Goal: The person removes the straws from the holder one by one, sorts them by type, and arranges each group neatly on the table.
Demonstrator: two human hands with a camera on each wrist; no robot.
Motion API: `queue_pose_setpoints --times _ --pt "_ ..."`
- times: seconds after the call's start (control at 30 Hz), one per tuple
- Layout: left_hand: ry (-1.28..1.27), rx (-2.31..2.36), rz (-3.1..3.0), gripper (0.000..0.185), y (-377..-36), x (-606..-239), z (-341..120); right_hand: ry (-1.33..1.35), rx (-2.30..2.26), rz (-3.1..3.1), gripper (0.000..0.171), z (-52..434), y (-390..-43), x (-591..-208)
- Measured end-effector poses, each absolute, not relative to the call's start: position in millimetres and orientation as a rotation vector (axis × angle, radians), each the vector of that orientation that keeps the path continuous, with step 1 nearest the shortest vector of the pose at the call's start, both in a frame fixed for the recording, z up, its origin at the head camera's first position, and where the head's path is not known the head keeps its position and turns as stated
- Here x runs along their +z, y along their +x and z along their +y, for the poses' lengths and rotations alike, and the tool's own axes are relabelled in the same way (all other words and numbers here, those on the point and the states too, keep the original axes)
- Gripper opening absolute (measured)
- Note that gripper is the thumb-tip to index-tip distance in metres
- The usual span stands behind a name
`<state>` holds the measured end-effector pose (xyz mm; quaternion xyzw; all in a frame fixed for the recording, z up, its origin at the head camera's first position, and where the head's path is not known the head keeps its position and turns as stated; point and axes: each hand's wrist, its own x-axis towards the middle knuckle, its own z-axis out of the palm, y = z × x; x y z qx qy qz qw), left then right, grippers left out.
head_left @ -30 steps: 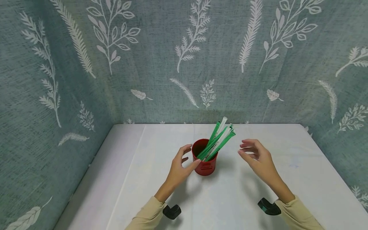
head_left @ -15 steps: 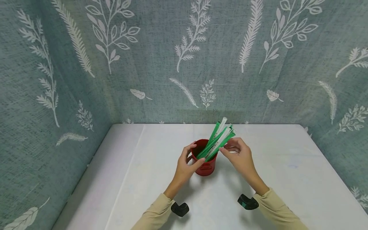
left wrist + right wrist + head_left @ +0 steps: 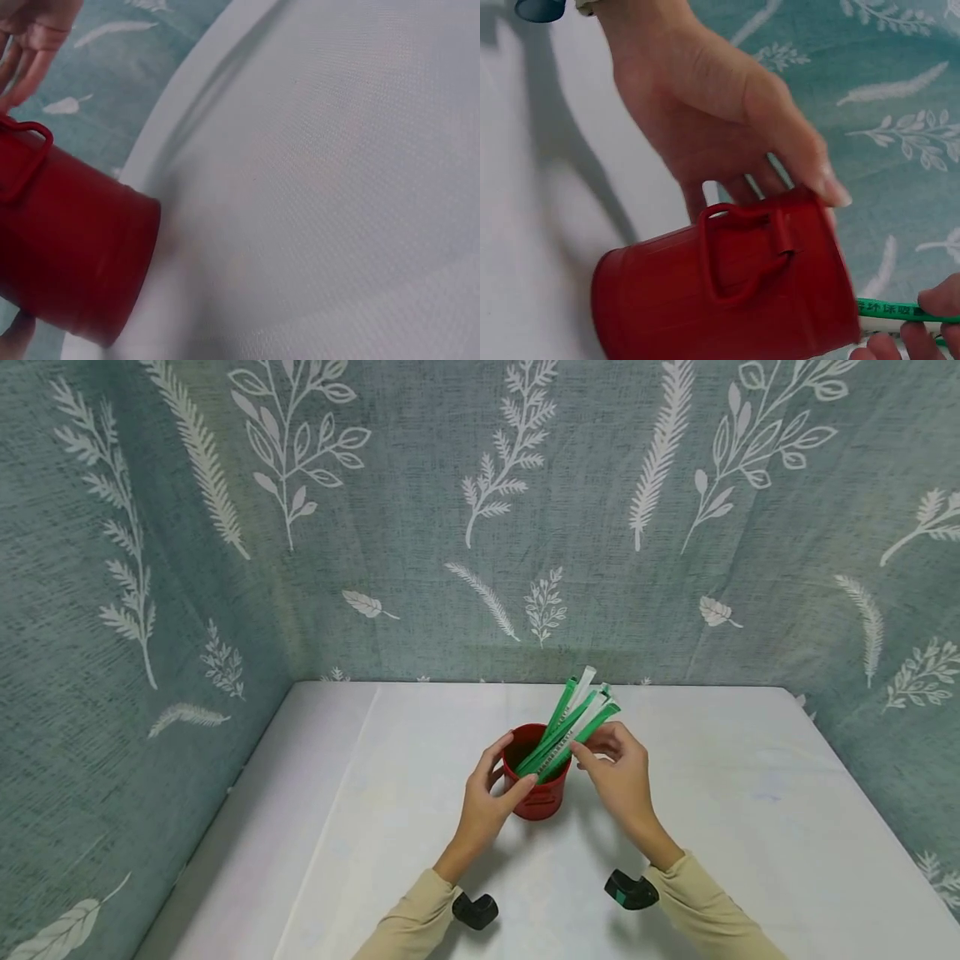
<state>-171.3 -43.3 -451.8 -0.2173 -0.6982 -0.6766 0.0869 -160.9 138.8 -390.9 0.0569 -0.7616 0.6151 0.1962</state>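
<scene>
On a white table point(image 3: 750, 827) boxed in by grey-green fabric walls point(image 3: 375, 485) printed with white leaves and ferns stands a small red metal bucket point(image 3: 537, 785), roughly at the middle of the tabletop and closer to the back wall than to the person. A bundle of green and white wrapped straws point(image 3: 572, 727) stands inside it, leaning up and to the right so the tips fan out above the rim. The person's left hand point(image 3: 486, 802) wraps around the left side of the bucket, thumb near the front and fingers curled along the wall just under the rim; the right wrist view shows those fingers point(image 3: 810, 161) pressed against the red wall above a small looped handle point(image 3: 742, 247). The right hand point(image 3: 618, 777) reaches in from the right and pinches the straws partway up, just above the rim, with thumb and fingertips closed on a green wrapper point(image 3: 900, 309). In the left wrist view the bucket fills the lower left corner, lying sideways in frame, with white tabletop beyond. Both forearms wear beige sleeves point(image 3: 697, 910), and a dark camera mount point(image 3: 630, 890) sits at each wrist.
</scene>
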Motion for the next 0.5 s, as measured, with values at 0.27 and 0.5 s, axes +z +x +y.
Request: queue_pose_setpoints --times 0.27,0.5 --pt "-0.643 -2.043 -2.063 0.060 -171 -453 -41 0.285 1.730 -1.964 0.019 144 -161 -381" --pt "-0.637 -2.050 -2.052 0.060 -171 -453 -43 0.344 1.787 -1.859 0.028 152 -173 -381"
